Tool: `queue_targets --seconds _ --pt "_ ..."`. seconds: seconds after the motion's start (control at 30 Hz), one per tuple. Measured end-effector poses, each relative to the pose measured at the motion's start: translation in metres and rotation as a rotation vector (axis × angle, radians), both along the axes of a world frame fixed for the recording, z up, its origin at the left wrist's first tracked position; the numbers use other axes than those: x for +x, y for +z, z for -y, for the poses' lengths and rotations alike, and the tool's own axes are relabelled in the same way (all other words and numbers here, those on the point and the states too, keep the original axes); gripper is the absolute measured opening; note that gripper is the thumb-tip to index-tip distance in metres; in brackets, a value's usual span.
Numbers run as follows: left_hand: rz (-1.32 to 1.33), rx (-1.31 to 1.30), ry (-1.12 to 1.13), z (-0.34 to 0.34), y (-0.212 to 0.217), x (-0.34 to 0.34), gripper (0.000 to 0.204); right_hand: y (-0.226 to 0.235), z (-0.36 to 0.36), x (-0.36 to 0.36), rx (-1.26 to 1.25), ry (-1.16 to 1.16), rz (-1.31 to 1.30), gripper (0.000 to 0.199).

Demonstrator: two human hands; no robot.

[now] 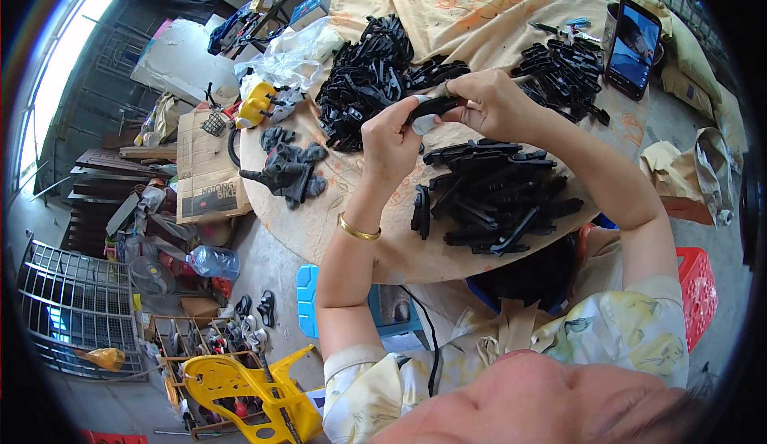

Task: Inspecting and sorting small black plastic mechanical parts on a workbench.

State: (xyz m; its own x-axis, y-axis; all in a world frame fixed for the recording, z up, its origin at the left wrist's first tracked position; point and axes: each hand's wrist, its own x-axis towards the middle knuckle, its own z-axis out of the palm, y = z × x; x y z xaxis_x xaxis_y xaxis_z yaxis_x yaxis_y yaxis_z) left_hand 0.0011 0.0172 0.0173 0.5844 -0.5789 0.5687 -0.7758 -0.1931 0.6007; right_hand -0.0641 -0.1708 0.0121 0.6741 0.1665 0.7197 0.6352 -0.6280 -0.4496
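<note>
My left hand (387,136) and my right hand (491,105) meet above the middle of the table. Between them is a small, dark, elongated plastic part (437,109), pinched at both ends; the fingers partly cover it. White covers wrap fingertips of the left hand. Just below the hands, a heap of long black plastic parts (503,196) lies near the table's front edge. A taller pile of similar black parts (363,77) spreads behind the left hand. Beyond the right wrist sits another black pile (563,73).
A cream cloth (383,260) covers the round table. At the right stands a phone (633,49) with a lit screen. A dark figurine (288,168) and a yellow object (256,105) occupy the left side. Below are a yellow chair (240,388) and a red stool (697,296).
</note>
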Motion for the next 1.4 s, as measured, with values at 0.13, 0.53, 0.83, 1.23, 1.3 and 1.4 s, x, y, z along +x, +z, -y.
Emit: queue_targets --seconds 0.13,0.53,0.83,1.23,1.3,1.4 --pt "-0.1 -0.045 -0.051 0.004 -0.002 0.008 0.027 -0.006 0.0 0.003 -0.026 -0.045 -0.007 0.019" --pt "0.114 0.242 -0.467 0.007 0.008 -0.03 0.039 -0.04 0.005 0.046 0.099 0.106 -0.401 0.037" --pt "0.517 0.363 0.262 -0.012 -0.003 0.058 0.029 -0.041 -0.011 0.045 -0.359 -0.133 -0.25 0.024" --pt "0.3 0.222 0.407 -0.003 -0.001 0.05 0.015 -0.022 -0.002 0.021 -0.09 -0.157 -0.132 0.019" --pt "-0.298 -0.05 0.205 -0.002 -0.008 0.054 0.017 -0.016 -0.005 0.016 0.086 0.033 -0.052 0.025" --pt "-0.916 -0.508 -0.069 0.019 -0.002 0.015 0.014 -0.019 -0.011 0.011 0.094 0.006 0.042 0.024"
